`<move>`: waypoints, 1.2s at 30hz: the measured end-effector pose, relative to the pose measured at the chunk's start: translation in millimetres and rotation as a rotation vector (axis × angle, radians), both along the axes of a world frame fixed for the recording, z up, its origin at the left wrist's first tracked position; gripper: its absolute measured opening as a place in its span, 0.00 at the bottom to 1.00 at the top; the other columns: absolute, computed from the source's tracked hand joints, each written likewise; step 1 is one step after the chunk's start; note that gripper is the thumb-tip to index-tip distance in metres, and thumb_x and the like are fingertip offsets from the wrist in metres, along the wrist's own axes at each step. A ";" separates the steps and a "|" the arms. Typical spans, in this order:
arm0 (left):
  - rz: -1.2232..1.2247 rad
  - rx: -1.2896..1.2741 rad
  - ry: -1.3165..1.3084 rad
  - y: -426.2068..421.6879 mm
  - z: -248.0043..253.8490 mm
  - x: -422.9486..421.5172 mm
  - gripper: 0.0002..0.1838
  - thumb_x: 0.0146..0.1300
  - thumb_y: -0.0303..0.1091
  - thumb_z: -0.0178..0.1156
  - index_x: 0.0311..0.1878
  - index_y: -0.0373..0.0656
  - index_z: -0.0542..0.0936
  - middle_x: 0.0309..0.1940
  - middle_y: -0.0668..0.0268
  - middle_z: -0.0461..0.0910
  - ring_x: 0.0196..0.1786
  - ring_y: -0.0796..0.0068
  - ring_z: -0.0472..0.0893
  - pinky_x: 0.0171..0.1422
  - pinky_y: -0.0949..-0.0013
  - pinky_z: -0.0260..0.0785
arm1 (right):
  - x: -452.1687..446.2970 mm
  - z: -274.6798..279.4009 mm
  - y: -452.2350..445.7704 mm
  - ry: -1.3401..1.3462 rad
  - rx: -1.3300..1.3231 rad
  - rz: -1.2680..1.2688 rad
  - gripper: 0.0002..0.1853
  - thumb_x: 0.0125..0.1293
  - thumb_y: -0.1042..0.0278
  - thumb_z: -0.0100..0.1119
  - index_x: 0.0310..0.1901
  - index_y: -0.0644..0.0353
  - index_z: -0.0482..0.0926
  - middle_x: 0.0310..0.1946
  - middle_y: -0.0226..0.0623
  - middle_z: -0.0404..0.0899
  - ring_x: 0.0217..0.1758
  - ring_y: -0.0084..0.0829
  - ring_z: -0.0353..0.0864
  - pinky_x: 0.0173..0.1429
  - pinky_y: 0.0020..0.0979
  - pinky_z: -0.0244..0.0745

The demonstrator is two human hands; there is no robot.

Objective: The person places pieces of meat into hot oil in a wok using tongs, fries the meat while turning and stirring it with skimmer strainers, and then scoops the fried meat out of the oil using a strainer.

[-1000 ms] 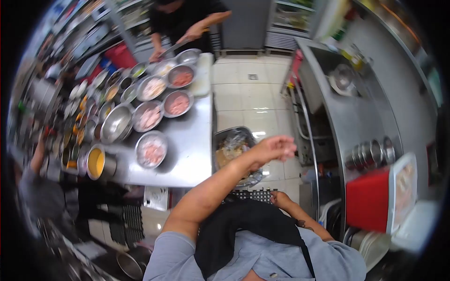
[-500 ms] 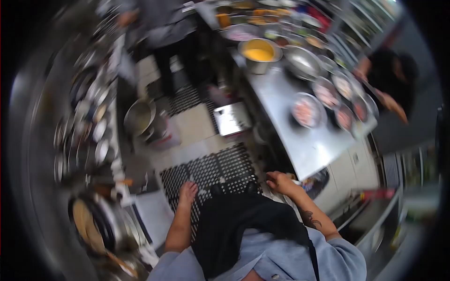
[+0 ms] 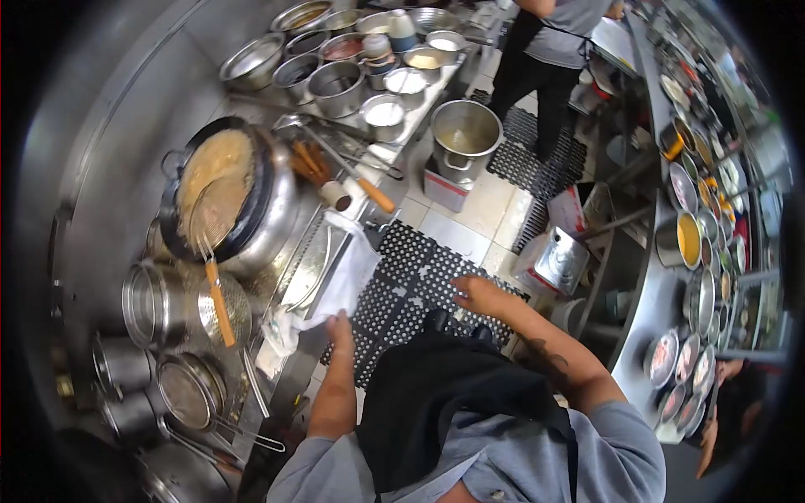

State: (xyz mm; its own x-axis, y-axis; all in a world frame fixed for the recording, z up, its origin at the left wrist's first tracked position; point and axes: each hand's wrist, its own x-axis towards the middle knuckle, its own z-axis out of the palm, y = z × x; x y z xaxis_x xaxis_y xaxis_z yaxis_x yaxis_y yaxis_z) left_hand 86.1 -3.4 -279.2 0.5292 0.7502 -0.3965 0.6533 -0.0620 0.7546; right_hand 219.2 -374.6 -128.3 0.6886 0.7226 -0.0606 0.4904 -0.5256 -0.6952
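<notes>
A turn from the steel prep table (image 3: 658,289) puts the white cloth (image 3: 350,272), near the wok (image 3: 262,189), within easy reach beside the left hand (image 3: 340,329), its grip unclear; the right hand (image 3: 480,296), loosely curled, hangs bare over black matting (image 3: 398,310).

Co-worker (image 3: 549,63) cropped at top, shoes (image 3: 435,321) half-hidden

Free room lies above the near floor mat (image 3: 402,277); left, a draped towel (image 3: 350,268) and wok (image 3: 281,197) obstruct; far, a pot (image 3: 480,163) blocks.
</notes>
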 end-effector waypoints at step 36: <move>-2.072 -0.027 -0.201 -272.7 217.4 133.8 0.11 0.47 0.34 0.58 0.34 0.39 0.78 0.25 0.58 0.78 0.31 0.63 0.79 0.36 0.64 0.69 | -55.1 124.9 -118.9 1.035 -0.128 -0.352 0.28 0.64 0.45 0.47 0.59 0.56 0.67 0.48 0.42 0.74 0.50 0.29 0.72 0.54 0.27 0.67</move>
